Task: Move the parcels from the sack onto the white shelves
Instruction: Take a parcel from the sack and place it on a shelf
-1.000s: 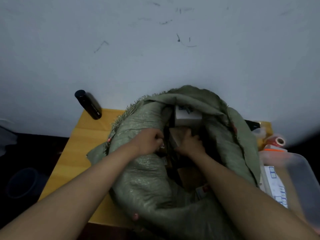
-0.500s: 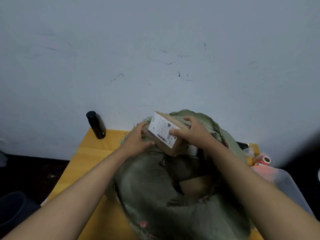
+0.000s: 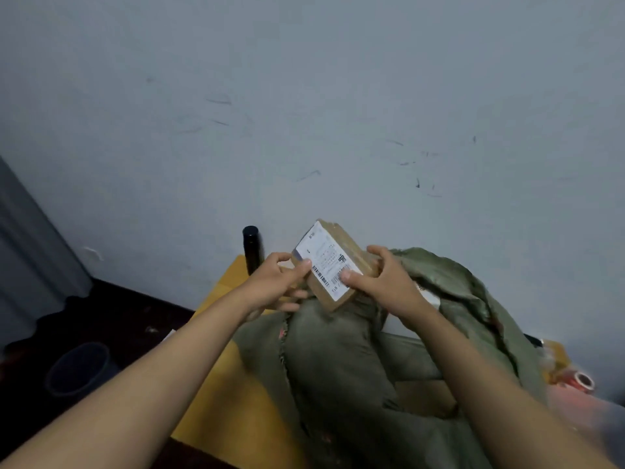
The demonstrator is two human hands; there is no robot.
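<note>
A black cylindrical bottle (image 3: 252,248) stands upright at the far edge of a yellow wooden table (image 3: 230,394) against the scuffed wall (image 3: 304,96), with a dark bucket (image 3: 79,368) on the floor.

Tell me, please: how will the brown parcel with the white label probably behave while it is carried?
The brown parcel looks stiff: its edges stay straight under both thumbs. It seems light, since the left hand and right hand hold it by fingertips. Being flat-sided, it should not roll.
</note>
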